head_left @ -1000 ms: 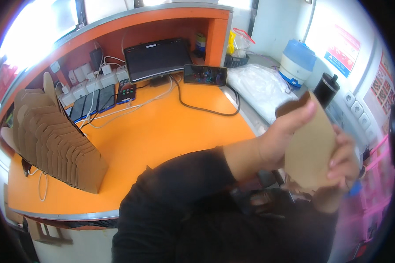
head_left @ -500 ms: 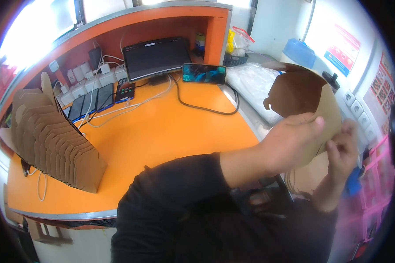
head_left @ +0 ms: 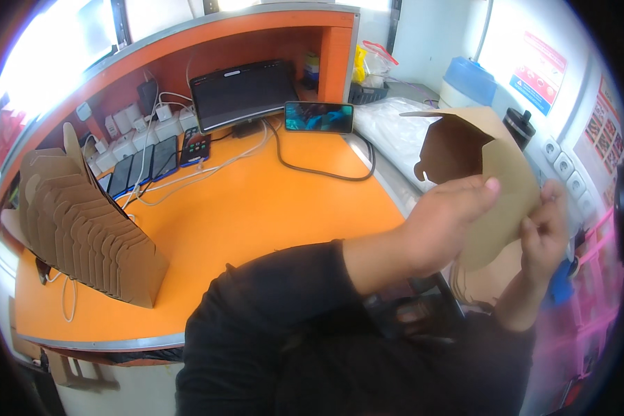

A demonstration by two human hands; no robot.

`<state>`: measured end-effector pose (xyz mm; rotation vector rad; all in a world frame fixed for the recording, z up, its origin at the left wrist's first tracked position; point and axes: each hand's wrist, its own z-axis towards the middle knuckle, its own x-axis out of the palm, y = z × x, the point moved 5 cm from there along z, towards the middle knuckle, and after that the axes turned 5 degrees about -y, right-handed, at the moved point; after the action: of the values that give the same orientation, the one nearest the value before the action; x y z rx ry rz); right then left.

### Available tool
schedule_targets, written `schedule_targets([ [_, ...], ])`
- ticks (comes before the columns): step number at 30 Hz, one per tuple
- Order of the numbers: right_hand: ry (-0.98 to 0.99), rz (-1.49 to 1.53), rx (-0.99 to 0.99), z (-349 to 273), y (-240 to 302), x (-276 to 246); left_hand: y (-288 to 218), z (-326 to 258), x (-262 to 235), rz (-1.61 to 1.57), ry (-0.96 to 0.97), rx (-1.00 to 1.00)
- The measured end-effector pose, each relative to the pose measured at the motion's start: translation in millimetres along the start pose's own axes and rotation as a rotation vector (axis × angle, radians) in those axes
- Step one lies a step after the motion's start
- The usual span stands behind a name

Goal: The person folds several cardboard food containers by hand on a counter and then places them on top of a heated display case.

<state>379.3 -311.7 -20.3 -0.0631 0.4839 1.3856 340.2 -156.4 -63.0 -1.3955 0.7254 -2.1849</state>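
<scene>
At the right I hold up a partly folded brown cardboard box [head_left: 509, 170], its dark hollow inside facing left. My left hand [head_left: 447, 225] is closed on its near side, with the thumb lying along the outer wall. My right hand [head_left: 544, 236] grips the right edge with bent fingers. Below the box, more flat brown cardboard pieces [head_left: 500, 270] lie in a pile, partly hidden by my hands. On the left of the table stands a row of nested folded cardboard boxes [head_left: 93, 229].
The orange table [head_left: 256, 201] carries a monitor [head_left: 246, 93], a propped phone [head_left: 319, 117], several phones [head_left: 142, 163] lying flat, and loose cables. White plastic packaging [head_left: 388, 128] lies behind the box. A black-lidded bottle [head_left: 518, 126] and a pink rack [head_left: 596, 291] stand at the right.
The held box has turned slightly and its opening looks narrower. Both hands keep their grip. The whole view has shifted a little.
</scene>
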Motion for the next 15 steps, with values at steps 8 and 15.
schedule_targets([
  [8, 0.001, 0.086, -0.048, -0.3, 0.1, 0.6, -10.8, -4.7, 10.5, -0.007, 0.125, -0.011],
  [15, 0.034, 0.349, 0.048, -7.6, -23.0, 2.4, -9.1, -10.0, 19.2, -0.024, 0.282, -0.060],
])
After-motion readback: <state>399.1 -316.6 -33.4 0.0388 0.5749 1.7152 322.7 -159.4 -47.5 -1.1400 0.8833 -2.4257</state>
